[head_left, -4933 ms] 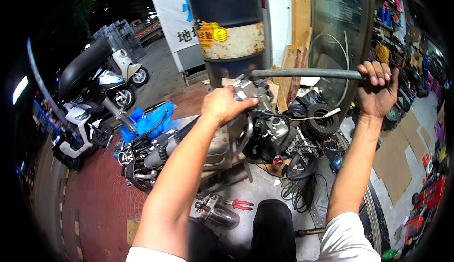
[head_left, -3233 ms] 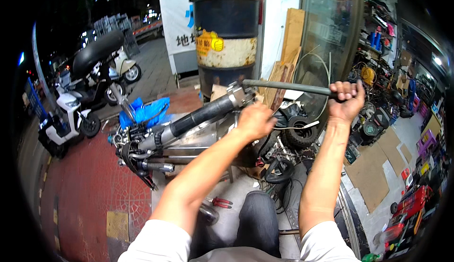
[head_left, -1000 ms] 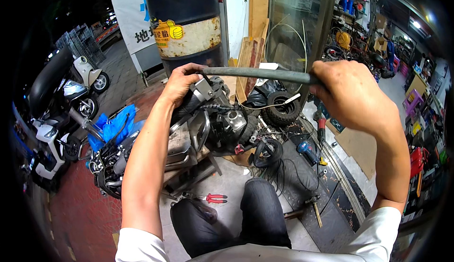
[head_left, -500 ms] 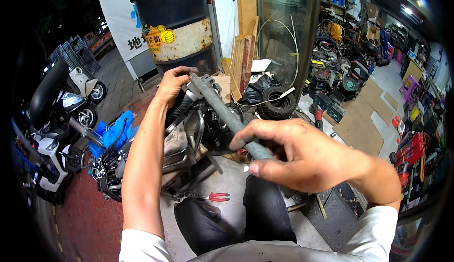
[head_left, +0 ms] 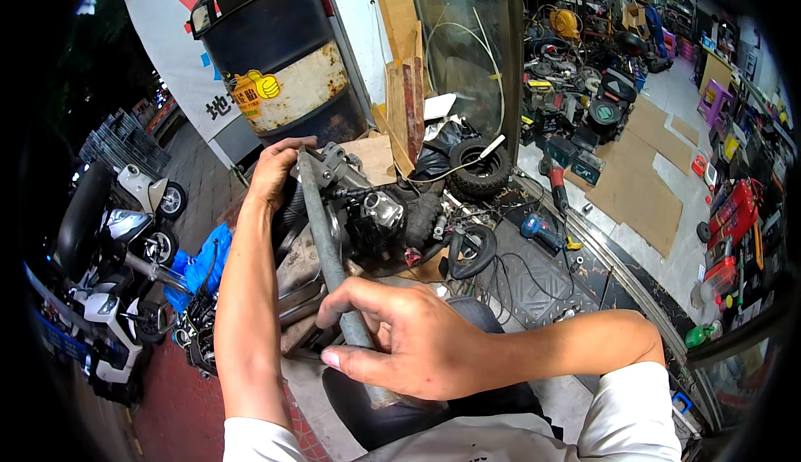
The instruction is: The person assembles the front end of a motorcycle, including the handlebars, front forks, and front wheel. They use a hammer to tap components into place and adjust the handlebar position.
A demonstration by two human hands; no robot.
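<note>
My right hand (head_left: 405, 337) is wrapped round the lower part of a long grey metal pipe (head_left: 323, 228). The pipe slants from my lap up to the motorcycle parts in front of me. At its far end my left hand (head_left: 275, 174) is closed at the top of a black ribbed part (head_left: 292, 203); what its fingers grip is hidden. Against the pipe's upper end lies a silver metal bracket with holes (head_left: 336, 164). Just right of the pipe sits a greasy engine block with a silver top (head_left: 384, 210).
A rusty black-and-white drum (head_left: 292, 70) stands behind the parts. A small tyre (head_left: 480, 166), a blue power tool (head_left: 541, 232) and a red angle grinder (head_left: 556, 182) lie to the right. Flattened cardboard (head_left: 638, 195) covers some floor. Parked scooters (head_left: 108, 312) stand at left.
The pipe has swung leftward at its near end, with my right hand moving left and down on it. My left hand stays at the far end. The view has shifted a little.
</note>
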